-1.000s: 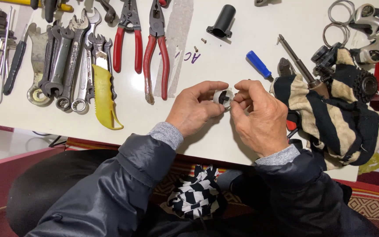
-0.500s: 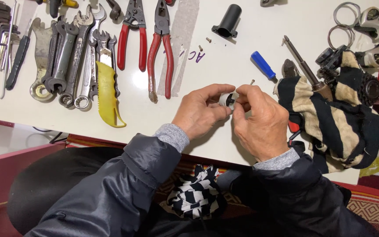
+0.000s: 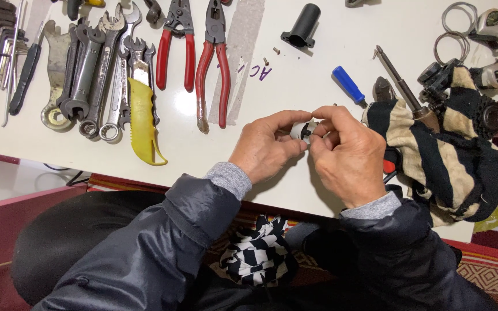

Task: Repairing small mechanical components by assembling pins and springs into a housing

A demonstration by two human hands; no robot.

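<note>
My left hand (image 3: 269,147) and my right hand (image 3: 347,155) meet above the near edge of the white table (image 3: 295,80). Together they pinch a small white and black cylindrical part (image 3: 303,131) between thumbs and fingertips. Most of the part is hidden by my fingers. Both arms wear dark jacket sleeves with grey cuffs.
Spanners (image 3: 96,69), a yellow-handled tool (image 3: 142,124) and two red-handled pliers (image 3: 214,63) lie at the left and centre. A black tube (image 3: 304,26) stands at the back. A blue-handled screwdriver (image 3: 348,85), a striped cloth (image 3: 456,144) and metal parts (image 3: 491,34) sit at the right.
My hands have stayed together on the small part, with my fingers shifting slightly around it. The view has moved a little.
</note>
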